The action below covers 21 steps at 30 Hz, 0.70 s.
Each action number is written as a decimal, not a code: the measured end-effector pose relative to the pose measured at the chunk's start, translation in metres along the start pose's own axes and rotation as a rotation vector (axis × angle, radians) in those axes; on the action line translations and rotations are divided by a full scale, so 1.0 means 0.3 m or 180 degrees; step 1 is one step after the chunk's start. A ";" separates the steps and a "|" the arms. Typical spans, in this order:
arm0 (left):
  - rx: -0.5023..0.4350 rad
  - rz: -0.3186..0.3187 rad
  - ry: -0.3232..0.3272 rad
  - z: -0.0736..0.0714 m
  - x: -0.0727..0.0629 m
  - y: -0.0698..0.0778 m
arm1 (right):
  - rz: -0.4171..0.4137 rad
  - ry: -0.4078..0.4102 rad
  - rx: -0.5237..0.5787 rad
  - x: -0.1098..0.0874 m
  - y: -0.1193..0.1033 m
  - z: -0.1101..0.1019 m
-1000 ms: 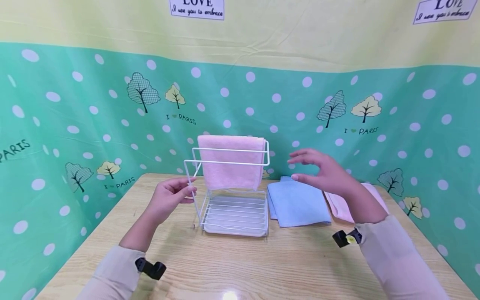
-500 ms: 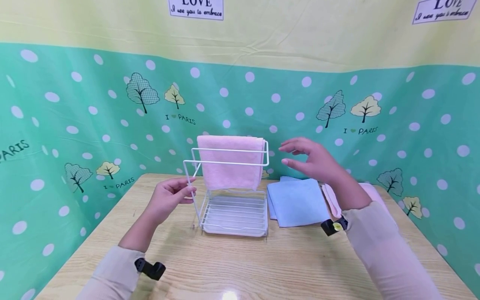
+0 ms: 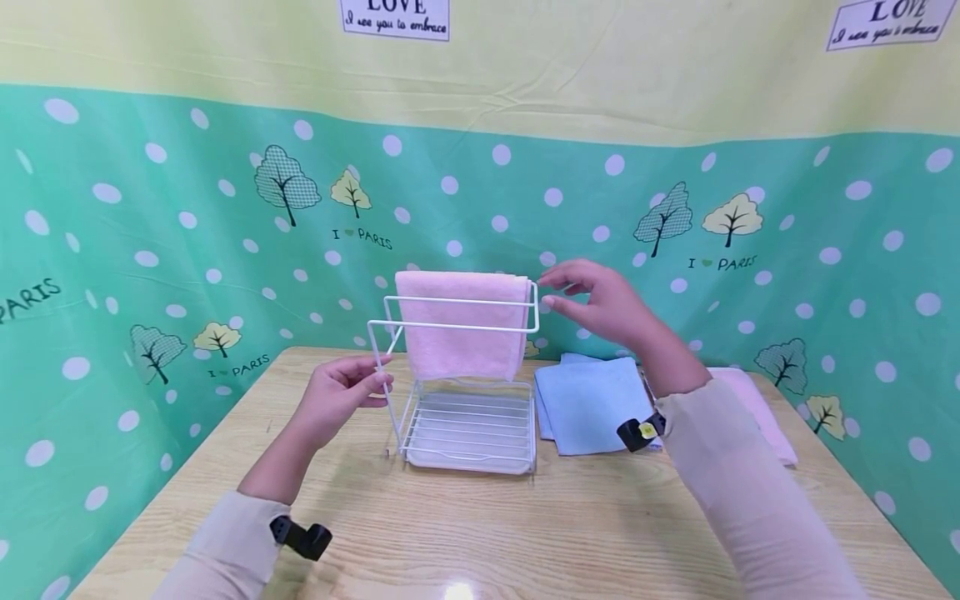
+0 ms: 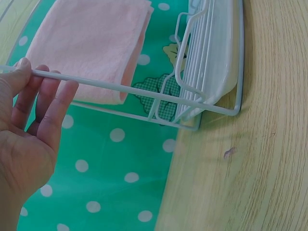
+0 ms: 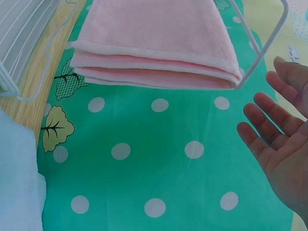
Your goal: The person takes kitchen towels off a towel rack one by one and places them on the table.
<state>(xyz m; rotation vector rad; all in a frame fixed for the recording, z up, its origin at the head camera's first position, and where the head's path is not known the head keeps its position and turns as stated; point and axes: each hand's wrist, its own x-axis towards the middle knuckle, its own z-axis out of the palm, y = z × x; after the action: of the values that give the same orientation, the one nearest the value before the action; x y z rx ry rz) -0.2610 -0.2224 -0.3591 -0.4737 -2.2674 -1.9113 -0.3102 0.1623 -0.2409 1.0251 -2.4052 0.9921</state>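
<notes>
A white wire rack point(image 3: 453, 326) stands on the table with a pale tray point(image 3: 468, 433) at its base. Draped over its rear top rail is a folded pink towel point(image 3: 465, 354). My left hand point(image 3: 330, 404) pinches the rack's left upright between thumb and fingers; the left wrist view shows the thumb and fingertips meeting at the white bar point(image 4: 144, 92). Beside the rack's upper right corner is my right hand point(image 3: 600, 304). In the right wrist view, this hand point(image 5: 284, 163) has loosely bent fingers, apart from the bar and holding nothing.
Folded blue towels point(image 3: 596, 408) lie right of the rack. Farther right is another pink towel point(image 3: 753, 404), partly behind the right forearm. A green polka-dot curtain point(image 3: 465, 200) hangs behind the wooden table point(image 3: 480, 533).
My right hand has moved left and slightly up, from above the blue towels to the rack's upper right corner. The left hand, rack and hanging towel stay in place.
</notes>
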 end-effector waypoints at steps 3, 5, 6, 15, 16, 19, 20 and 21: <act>-0.0003 0.0000 -0.0003 0.000 -0.001 0.000 | 0.0051 -0.0014 0.0009 0.021 -0.001 0.009; -0.0002 0.0003 0.0000 0.000 -0.001 0.000 | 0.0080 -0.0034 0.0003 0.035 0.001 0.016; -0.0003 0.0004 0.0002 0.000 -0.002 0.000 | 0.0089 -0.0045 -0.0013 0.043 0.001 0.020; 0.0018 -0.0020 0.0033 0.002 -0.004 0.003 | 0.0096 -0.0151 -0.0082 0.082 -0.014 0.037; 0.0023 -0.0018 0.0030 0.003 -0.004 0.003 | 0.0112 -0.0162 -0.0076 0.084 -0.016 0.037; 0.0041 -0.0006 0.0013 0.003 -0.003 0.003 | 0.0173 -0.0206 -0.0058 0.090 -0.024 0.036; 0.0034 -0.0008 0.0017 0.003 -0.003 0.004 | 0.0195 -0.0218 -0.0061 0.092 -0.026 0.036; 0.0033 -0.0004 0.0014 0.003 -0.003 0.004 | 0.0211 -0.0230 -0.0062 0.095 -0.027 0.036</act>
<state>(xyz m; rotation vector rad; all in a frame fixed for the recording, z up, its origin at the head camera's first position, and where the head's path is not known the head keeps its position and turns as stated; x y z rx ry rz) -0.2598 -0.2214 -0.3584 -0.4665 -2.2743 -1.8980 -0.3242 0.1365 -0.2290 0.9967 -2.5172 0.9673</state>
